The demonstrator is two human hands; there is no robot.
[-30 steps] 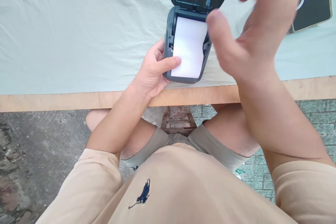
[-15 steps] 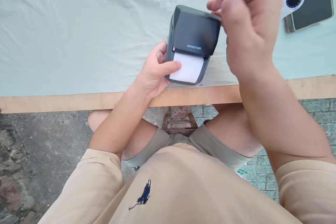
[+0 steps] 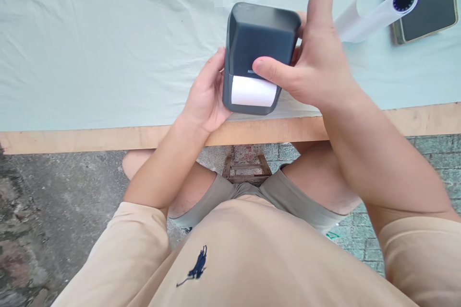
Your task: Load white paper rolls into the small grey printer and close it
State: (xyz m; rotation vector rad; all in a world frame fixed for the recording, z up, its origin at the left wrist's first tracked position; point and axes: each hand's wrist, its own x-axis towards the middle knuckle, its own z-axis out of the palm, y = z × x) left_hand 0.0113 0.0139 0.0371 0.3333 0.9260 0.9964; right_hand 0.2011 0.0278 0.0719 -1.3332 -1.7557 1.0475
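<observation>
A dark label printer [image 3: 264, 41] with light lettering on its lid is held just above the table's near edge. White label paper [image 3: 254, 91] shows across its front, below the lid. My left hand [image 3: 207, 91] grips the printer's left side, its fingers partly hidden behind the body. On the right, my right hand [image 3: 313, 57] has its thumb pressed on the lid over part of the lettering. Its index finger is raised and bent, and other fingers go behind the printer's right side. The lid lies down flush with the body.
A white paper roll [image 3: 376, 17] with a dark round end lies right of my right hand, overlapping a dark phone-like device [image 3: 430, 5]. Pale cloth [image 3: 108, 48] covers the table, leaving a wooden front edge [image 3: 90, 140]. A wooden stool [image 3: 247, 168] shows beneath.
My right hand has come down and left onto the printer, thumb on the lid. The lid, earlier slightly raised, is now down. My left thumb has left the paper for the printer's side.
</observation>
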